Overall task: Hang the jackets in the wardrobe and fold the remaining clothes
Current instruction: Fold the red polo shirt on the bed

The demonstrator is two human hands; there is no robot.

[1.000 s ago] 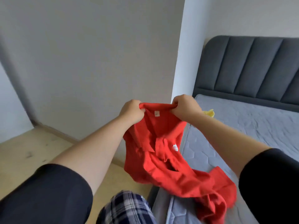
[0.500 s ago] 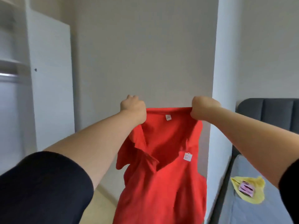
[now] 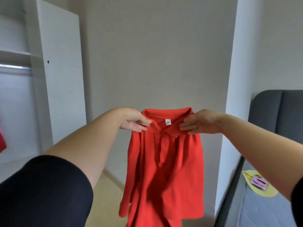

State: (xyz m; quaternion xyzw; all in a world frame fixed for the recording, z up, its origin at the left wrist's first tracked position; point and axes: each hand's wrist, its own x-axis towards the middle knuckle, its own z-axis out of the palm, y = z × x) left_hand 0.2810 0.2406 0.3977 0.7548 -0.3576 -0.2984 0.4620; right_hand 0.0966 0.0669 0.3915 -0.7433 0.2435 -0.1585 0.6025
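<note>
A red polo shirt [image 3: 165, 161] with a small white neck label hangs full length in the air in front of me, collar at the top and buttoned front towards me. My left hand [image 3: 134, 123] pinches its left shoulder beside the collar, fingers stretched along the cloth. My right hand [image 3: 200, 122] pinches the right shoulder in the same way. The open white wardrobe [image 3: 62, 71] stands at the left with a metal hanging rail [image 3: 14, 67] under a shelf. Something red [image 3: 2, 141] hangs at the wardrobe's far left edge, mostly cut off.
A bed with a grey mattress [image 3: 262, 213] and a dark grey padded headboard [image 3: 275, 112] lies at the right behind a white wall corner [image 3: 229, 95]. A yellow garment [image 3: 257, 185] with a pink patch lies on the mattress. Light wooden floor [image 3: 106, 202] runs below the shirt.
The shirt was lifted off the bed and now hangs free in front of the wall. Both hands went from fists on the collar to pinching the shoulders. The view swung left towards the wardrobe.
</note>
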